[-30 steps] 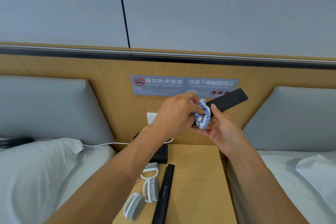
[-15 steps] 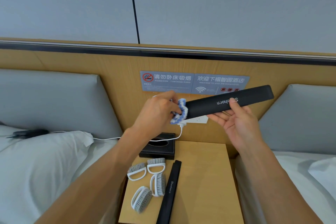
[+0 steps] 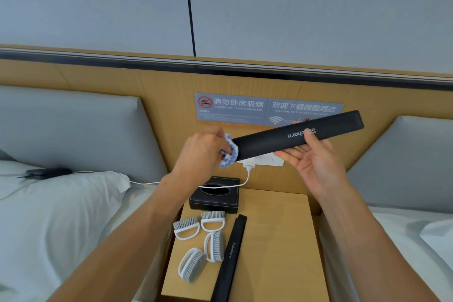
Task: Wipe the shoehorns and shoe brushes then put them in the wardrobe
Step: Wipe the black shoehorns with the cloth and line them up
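Both forearms bare, no sleeves; hands (image 3: 201, 152) ungloved, without rings or watch.

I am looking down at a wooden worktop (image 3: 277, 240) that is standing between two beds, and a black tissue box (image 3: 214, 195) is sitting at its back left corner with a white cable (image 3: 221, 186) draping across the top of it. Four white-handled shoe brushes (image 3: 199, 244) with grey bristles are lying in a loose cluster along the left side, just in front of the box. A long black shoehorn (image 3: 230, 256) is lying just beside them to the right, running from near the box toward the front edge.
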{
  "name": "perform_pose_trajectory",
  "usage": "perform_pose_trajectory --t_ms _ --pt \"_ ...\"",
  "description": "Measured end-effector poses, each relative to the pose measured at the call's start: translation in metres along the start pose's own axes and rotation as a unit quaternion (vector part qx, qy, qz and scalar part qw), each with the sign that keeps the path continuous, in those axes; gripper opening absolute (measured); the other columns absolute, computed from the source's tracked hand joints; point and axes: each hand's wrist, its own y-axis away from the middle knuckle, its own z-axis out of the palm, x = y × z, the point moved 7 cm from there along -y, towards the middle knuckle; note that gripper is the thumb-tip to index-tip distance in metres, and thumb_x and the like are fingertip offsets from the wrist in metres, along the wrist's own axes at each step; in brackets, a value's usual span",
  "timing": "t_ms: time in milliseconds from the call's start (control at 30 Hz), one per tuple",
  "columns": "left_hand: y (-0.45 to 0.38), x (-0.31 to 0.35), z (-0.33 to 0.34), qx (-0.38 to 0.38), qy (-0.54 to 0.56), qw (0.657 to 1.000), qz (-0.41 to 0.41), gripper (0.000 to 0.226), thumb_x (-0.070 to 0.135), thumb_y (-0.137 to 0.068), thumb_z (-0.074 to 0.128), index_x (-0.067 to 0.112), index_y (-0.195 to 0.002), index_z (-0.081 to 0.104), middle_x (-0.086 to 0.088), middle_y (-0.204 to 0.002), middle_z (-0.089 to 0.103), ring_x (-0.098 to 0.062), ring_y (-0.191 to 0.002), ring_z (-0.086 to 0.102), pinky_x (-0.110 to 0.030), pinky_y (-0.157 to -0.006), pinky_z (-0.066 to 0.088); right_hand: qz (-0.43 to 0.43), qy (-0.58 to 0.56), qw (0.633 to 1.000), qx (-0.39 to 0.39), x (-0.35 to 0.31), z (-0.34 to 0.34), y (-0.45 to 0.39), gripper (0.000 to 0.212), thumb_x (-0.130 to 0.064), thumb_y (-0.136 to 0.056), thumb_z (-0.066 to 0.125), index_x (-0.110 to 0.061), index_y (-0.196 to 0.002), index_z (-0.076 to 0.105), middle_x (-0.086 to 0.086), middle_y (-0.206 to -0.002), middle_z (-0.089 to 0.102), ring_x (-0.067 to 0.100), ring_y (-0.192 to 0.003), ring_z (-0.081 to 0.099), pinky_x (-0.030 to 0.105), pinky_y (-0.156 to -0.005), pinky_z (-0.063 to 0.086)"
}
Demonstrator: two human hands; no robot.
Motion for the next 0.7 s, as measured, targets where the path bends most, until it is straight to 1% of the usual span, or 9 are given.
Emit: perform_pose_trajectory --t_ms 33,67,200,300,400,467,533,633,700 --pt "-0.003 0.008 -0.002 0.009 0.007 1.000 -0.010 0.016 0.003 -0.083 0.062 0.008 -0.074 0.074 -0.004 -0.092 0.065 -0.016 -0.072 0.062 -0.024 -0.060 0.046 0.010 0.006 1.000 -0.003 0.006 0.003 0.000 0.024 -0.015 -0.104 0.048 -0.005 -0.125 0.054 0.023 -0.120 0.069 0.039 -0.104 0.071 0.048 -0.075 0.061" --pt "-0.006 0.015 -0.004 0.013 0.036 0.999 -0.018 0.015 0.003 -0.083 0.064 0.009 -0.076 0.076 -0.004 -0.093 0.066 -0.018 -0.071 0.060 -0.028 -0.060 0.044 0.021 0.013 1.000 -0.006 0.012 0.005 0.000 0.025 -0.015 -0.104 0.047 -0.004 -0.126 0.054 0.024 -0.121 0.068 0.039 -0.103 0.071 0.048 -0.075 0.061" --pt "-0.026 0.040 -0.009 -0.017 0.128 0.992 0.003 0.019 -0.001 -0.083 0.063 0.008 -0.091 0.078 -0.008 -0.100 0.066 -0.022 -0.079 0.059 -0.034 -0.066 0.045 0.045 0.022 0.997 -0.053 0.027 0.014 0.004 0.028 -0.016 -0.106 0.042 -0.008 -0.126 0.060 0.024 -0.122 0.067 0.040 -0.107 0.069 0.047 -0.080 0.061" --pt "-0.033 0.041 -0.008 -0.045 0.157 0.986 0.006 0.026 -0.004 -0.083 0.062 0.011 -0.098 0.077 -0.007 -0.106 0.065 -0.022 -0.085 0.060 -0.031 -0.071 0.045 0.048 0.040 0.988 -0.140 0.021 0.019 0.007 0.033 -0.014 -0.104 0.045 -0.013 -0.135 0.058 0.021 -0.127 0.065 0.041 -0.115 0.065 0.048 -0.089 0.058" --pt "-0.032 0.034 -0.004 -0.057 0.185 0.981 -0.011 0.030 -0.005 -0.082 0.062 0.015 -0.098 0.076 -0.002 -0.107 0.065 -0.018 -0.089 0.059 -0.022 -0.071 0.045 0.027 0.100 0.974 -0.199 0.012 0.018 0.011 0.042 0.002 -0.090 0.057 -0.006 -0.131 0.057 0.020 -0.128 0.064 0.038 -0.119 0.063 0.044 -0.093 0.056" --pt "-0.031 0.033 -0.002 -0.054 0.209 0.976 -0.012 0.031 -0.006 -0.080 0.063 0.017 -0.096 0.076 0.000 -0.105 0.065 -0.014 -0.088 0.059 -0.016 -0.069 0.044 0.008 0.134 0.971 -0.200 0.007 0.015 0.012 0.044 0.008 -0.082 0.063 -0.002 -0.124 0.058 0.023 -0.127 0.063 0.038 -0.118 0.063 0.042 -0.093 0.057" --pt "-0.030 0.035 -0.002 -0.049 0.223 0.974 -0.006 0.032 -0.008 -0.078 0.064 0.017 -0.094 0.077 0.002 -0.103 0.065 -0.013 -0.086 0.059 -0.021 -0.070 0.049 -0.010 0.158 0.970 -0.187 0.004 0.013 0.012 0.039 0.007 -0.078 0.068 0.000 -0.115 0.060 0.026 -0.124 0.063 0.040 -0.115 0.064 0.043 -0.090 0.058" --pt "-0.030 0.034 -0.006 -0.022 0.229 0.973 -0.005 0.029 -0.006 -0.079 0.067 0.018 -0.093 0.077 0.003 -0.101 0.065 -0.012 -0.085 0.060 -0.032 -0.071 0.053 -0.032 0.175 0.974 -0.138 0.001 0.004 0.009 0.019 -0.005 -0.075 0.075 -0.011 -0.091 0.069 0.023 -0.109 0.069 0.039 -0.106 0.069 0.044 -0.083 0.060" --pt "-0.029 0.033 -0.012 0.003 0.225 0.974 -0.002 0.025 -0.003 -0.080 0.070 0.018 -0.092 0.077 0.002 -0.101 0.064 -0.013 -0.087 0.061 -0.034 -0.072 0.054 -0.035 0.179 0.979 -0.091 0.000 -0.004 0.007 0.013 -0.011 -0.076 0.076 -0.013 -0.088 0.070 0.021 -0.103 0.073 0.039 -0.102 0.071 0.043 -0.079 0.061"
